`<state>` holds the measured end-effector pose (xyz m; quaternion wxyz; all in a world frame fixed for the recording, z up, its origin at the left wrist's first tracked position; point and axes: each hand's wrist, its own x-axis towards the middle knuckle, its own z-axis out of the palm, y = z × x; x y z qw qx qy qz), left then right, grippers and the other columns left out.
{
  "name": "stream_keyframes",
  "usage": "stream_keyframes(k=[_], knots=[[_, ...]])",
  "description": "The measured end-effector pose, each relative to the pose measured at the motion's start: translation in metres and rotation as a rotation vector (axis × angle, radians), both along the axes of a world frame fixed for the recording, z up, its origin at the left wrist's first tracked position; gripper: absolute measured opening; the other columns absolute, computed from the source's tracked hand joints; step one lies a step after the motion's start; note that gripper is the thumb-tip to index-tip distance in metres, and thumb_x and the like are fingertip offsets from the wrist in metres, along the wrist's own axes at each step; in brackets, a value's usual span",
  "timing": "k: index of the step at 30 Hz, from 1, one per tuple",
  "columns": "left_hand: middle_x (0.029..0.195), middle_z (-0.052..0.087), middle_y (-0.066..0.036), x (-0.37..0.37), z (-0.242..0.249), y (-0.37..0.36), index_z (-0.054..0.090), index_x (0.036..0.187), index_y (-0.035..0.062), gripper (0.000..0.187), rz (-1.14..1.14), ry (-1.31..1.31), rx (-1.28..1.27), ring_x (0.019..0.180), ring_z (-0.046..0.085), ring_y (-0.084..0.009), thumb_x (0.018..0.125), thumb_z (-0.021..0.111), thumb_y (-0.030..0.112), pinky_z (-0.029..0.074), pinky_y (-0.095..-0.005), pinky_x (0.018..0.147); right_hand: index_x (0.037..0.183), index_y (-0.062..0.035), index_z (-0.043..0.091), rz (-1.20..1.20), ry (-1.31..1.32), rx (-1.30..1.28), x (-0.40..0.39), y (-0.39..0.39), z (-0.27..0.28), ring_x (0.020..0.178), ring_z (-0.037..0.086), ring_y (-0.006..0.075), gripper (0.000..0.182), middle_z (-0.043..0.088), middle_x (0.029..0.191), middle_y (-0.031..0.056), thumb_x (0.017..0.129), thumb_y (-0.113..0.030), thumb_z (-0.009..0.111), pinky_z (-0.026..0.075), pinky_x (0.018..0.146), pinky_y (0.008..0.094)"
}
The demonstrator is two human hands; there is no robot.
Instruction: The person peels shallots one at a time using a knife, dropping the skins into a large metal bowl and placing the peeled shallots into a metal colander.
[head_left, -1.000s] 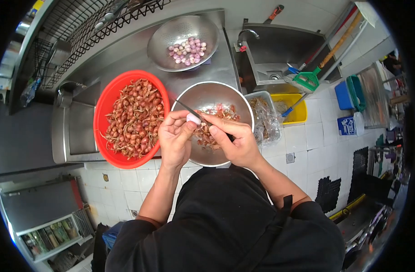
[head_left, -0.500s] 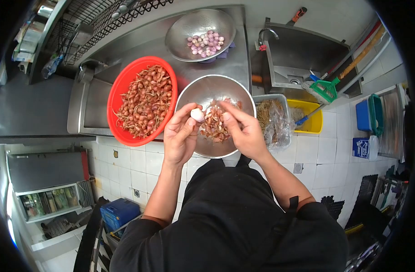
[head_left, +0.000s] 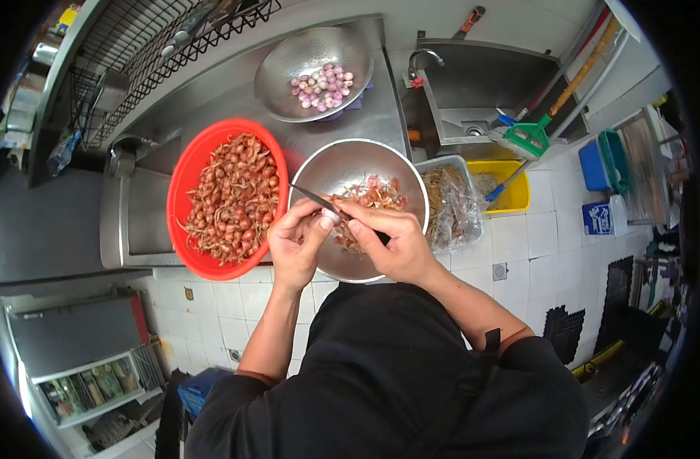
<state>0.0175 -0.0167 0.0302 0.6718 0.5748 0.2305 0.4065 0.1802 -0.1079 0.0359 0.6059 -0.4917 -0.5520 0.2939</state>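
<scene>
Over the near left part of a steel bowl (head_left: 396, 164), my left hand (head_left: 296, 249) pinches a pale peeled shallot (head_left: 331, 216). My right hand (head_left: 392, 239) is wrapped round the dark handle of a small knife (head_left: 311, 196), whose blade points up and left across the shallot. Reddish skins (head_left: 376, 193) lie in the bowl under my hands. Left of the bowl, a red basin (head_left: 183, 222) holds many unpeeled shallots (head_left: 235, 199). Behind, a steel colander (head_left: 277, 73) holds several peeled purple-white shallots (head_left: 319, 86).
Right of the bowl stands a clear plastic tub (head_left: 476, 218) with roots and plastic wrap, beside a yellow container (head_left: 522, 195). A sink (head_left: 445, 130) with a tap is at the back right, and a green brush (head_left: 530, 138) leans near it. Another sink (head_left: 147, 222) is at the left.
The knife blade now shows across the shallot, and my right hand has come closer to my left. The view has shifted, so the basin, bowl and colander appear lower and further left.
</scene>
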Motion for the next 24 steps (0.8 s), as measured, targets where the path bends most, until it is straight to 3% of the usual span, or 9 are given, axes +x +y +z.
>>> stream_keyframes(k=[6,8,11,13,16,19,22,23,24], knots=[[0.111,0.066,-0.015,-0.017,-0.009,0.034,0.058,0.122,-0.0061,0.030,-0.086,-0.082,-0.187,0.098,0.064,-0.0178,0.094,0.060,0.003,0.052,-0.0312,0.088,0.126,0.0032,0.061,-0.187,0.364,-0.224,-0.025,0.015,-0.011,0.090,0.062,0.0086,0.032,0.071,0.103,0.0091,0.099,-0.012,0.055,0.050,0.082,0.0246],[0.112,0.066,-0.015,-0.023,-0.023,0.051,0.058,0.121,-0.0053,0.027,-0.139,-0.092,-0.423,0.096,0.064,-0.0179,0.095,0.058,0.005,0.052,-0.0300,0.086,0.129,0.0025,0.059,-0.254,0.346,-0.202,-0.024,0.020,-0.042,0.085,0.062,0.0072,0.033,0.071,0.101,0.0099,0.099,-0.013,0.054,0.050,0.077,0.0221],[0.105,0.067,-0.012,-0.008,-0.015,0.083,0.060,0.117,-0.0047,0.024,-0.102,-0.127,-0.422,0.091,0.063,-0.0169,0.097,0.058,0.009,0.053,-0.0279,0.081,0.120,0.0039,0.063,-0.292,0.254,-0.441,-0.016,0.018,-0.063,0.065,0.061,0.0061,0.031,0.070,0.085,0.0087,0.101,-0.018,0.051,0.049,0.057,0.0213],[0.099,0.066,-0.011,0.020,0.002,0.120,0.060,0.115,-0.0053,0.025,-0.035,-0.218,-0.331,0.087,0.063,-0.0164,0.098,0.058,0.014,0.052,-0.0279,0.078,0.101,0.0026,0.065,-0.155,0.331,-0.834,-0.015,0.014,-0.059,0.045,0.052,0.0074,0.032,0.062,0.067,0.0048,0.103,-0.024,0.047,0.039,0.038,0.0238],[0.096,0.065,-0.012,0.068,-0.011,0.202,0.060,0.110,-0.0064,0.029,-0.009,-0.236,-0.347,0.081,0.062,-0.0163,0.100,0.056,0.021,0.051,-0.0281,0.074,0.091,-0.0018,0.061,-0.217,0.383,-0.817,-0.025,0.014,-0.056,0.036,0.045,0.0099,0.033,0.054,0.058,0.0027,0.104,-0.027,0.044,0.030,0.030,0.0265],[0.090,0.066,-0.010,0.075,-0.045,0.206,0.061,0.094,-0.0023,0.034,0.083,0.059,-0.441,0.076,0.061,-0.0153,0.103,0.050,0.028,0.050,-0.0275,0.070,0.090,0.0006,0.064,-0.244,0.269,-0.843,-0.021,0.014,-0.041,0.043,0.050,0.0128,0.035,0.057,0.060,0.0068,0.102,-0.030,0.049,0.038,0.038,0.0307],[0.066,0.063,-0.002,0.048,-0.054,0.144,0.066,0.078,0.0049,0.035,-0.105,0.393,-0.008,0.055,0.057,-0.0108,0.097,0.061,0.033,0.047,-0.0278,0.055,0.086,0.0037,0.065,-0.456,-0.107,-0.550,-0.014,0.009,-0.073,0.052,0.054,0.0169,0.041,0.060,0.062,0.0116,0.098,-0.034,0.056,0.044,0.051,0.0362],[0.063,0.063,-0.004,0.040,-0.075,0.122,0.067,0.085,0.0027,0.028,-0.085,0.478,0.133,0.054,0.059,-0.0129,0.096,0.061,0.027,0.047,-0.0306,0.053,0.084,0.0053,0.066,-0.510,-0.035,-0.664,-0.017,0.009,-0.051,0.060,0.055,0.0193,0.045,0.062,0.064,0.0146,0.093,-0.038,0.061,0.045,0.061,0.0388],[0.065,0.066,-0.011,0.034,-0.103,0.105,0.068,0.099,0.0003,0.019,0.047,0.497,0.553,0.056,0.065,-0.0217,0.094,0.061,0.017,0.050,-0.0339,0.054,0.084,0.0053,0.066,-0.494,-0.036,-0.667,-0.015,0.008,-0.054,0.060,0.055,0.0193,0.045,0.062,0.064,0.0146,0.093,-0.038,0.061,0.045,0.061,0.0388]])
